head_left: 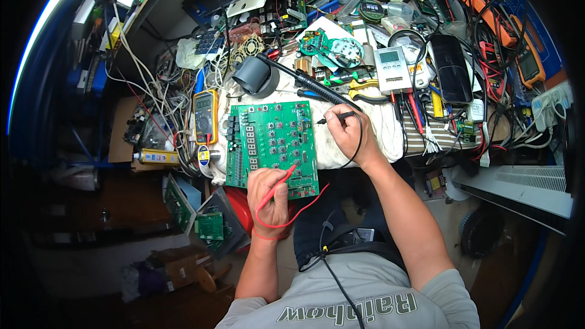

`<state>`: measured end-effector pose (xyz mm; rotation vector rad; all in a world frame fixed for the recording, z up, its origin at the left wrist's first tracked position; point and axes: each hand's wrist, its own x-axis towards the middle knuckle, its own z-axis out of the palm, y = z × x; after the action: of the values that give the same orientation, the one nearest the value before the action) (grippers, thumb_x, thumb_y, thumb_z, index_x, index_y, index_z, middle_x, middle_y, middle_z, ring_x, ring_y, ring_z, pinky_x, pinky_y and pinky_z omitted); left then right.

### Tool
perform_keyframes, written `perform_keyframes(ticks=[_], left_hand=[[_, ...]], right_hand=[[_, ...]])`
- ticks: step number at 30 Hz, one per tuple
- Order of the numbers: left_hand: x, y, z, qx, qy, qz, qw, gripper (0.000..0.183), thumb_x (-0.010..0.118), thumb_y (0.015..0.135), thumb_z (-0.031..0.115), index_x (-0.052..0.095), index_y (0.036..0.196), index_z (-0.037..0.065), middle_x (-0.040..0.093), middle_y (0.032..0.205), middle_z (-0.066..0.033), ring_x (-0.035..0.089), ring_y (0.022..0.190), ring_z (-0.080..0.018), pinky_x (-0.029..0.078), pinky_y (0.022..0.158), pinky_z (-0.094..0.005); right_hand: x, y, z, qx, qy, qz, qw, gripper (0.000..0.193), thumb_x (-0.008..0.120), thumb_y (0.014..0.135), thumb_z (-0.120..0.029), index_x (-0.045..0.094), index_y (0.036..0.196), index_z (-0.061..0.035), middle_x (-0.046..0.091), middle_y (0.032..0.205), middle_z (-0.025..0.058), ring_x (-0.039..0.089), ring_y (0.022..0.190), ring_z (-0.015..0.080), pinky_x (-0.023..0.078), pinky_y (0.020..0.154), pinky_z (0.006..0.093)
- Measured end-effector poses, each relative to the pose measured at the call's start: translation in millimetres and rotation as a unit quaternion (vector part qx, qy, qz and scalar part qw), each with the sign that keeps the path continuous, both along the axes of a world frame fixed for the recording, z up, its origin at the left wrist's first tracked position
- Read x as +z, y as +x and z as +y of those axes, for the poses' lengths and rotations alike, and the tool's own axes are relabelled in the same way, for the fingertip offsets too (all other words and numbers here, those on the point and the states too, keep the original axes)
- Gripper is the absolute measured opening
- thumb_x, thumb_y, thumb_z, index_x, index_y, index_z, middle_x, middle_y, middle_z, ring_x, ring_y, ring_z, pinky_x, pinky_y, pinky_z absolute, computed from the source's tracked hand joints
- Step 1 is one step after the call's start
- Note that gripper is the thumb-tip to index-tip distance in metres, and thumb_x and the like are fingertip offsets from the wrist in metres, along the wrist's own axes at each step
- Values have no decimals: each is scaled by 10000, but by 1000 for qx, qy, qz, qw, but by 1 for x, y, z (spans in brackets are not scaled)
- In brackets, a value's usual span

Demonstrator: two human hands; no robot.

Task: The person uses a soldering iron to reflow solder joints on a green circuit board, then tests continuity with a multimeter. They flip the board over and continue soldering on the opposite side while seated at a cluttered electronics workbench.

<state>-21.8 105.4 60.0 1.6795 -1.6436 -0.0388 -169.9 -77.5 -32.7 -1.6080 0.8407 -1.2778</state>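
Observation:
A green circuit board [283,116] with push buttons and a column of digit displays lies on a white cloth [381,128] at the bench's front edge. My left hand [268,201] is closed round a red test probe [285,176], its tip among the buttons at the board's lower right; whether it touches a contact I cannot tell. In my right hand [348,133] is a black test probe [323,122], pointing left at the board's right edge. Just left of the board stands a yellow multimeter [205,113] with a lit display.
Behind the board are a grey round nozzle [253,76] with a black hose [311,85] and yellow-handled pliers [368,94]. A white handheld meter [392,67] and a black phone-like device [450,67] lie to the right. Cables [146,73] tangle at left. Loose boards [210,225] sit below the bench.

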Motion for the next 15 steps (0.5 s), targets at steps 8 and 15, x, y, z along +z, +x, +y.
perform_keyframes(ticks=[8,15], left_hand=[[-3,-1,6,-4,-9,13,1000,247,653,1094,252,714,1127,15,727,1055,-133,638,1010,-341,508,934,-447],[-8,-5,4,-17,5,41,999,320,637,1111,312,717,1140,4,722,1087,-137,625,1062,-319,500,977,-430]], right_hand=[[3,-1,1,6,19,25,999,109,699,981,-128,701,948,-25,738,821,162,724,718,357,570,672,417],[3,0,0,-1,15,33,999,137,692,990,-150,708,947,-20,744,837,171,730,742,374,575,691,417]])
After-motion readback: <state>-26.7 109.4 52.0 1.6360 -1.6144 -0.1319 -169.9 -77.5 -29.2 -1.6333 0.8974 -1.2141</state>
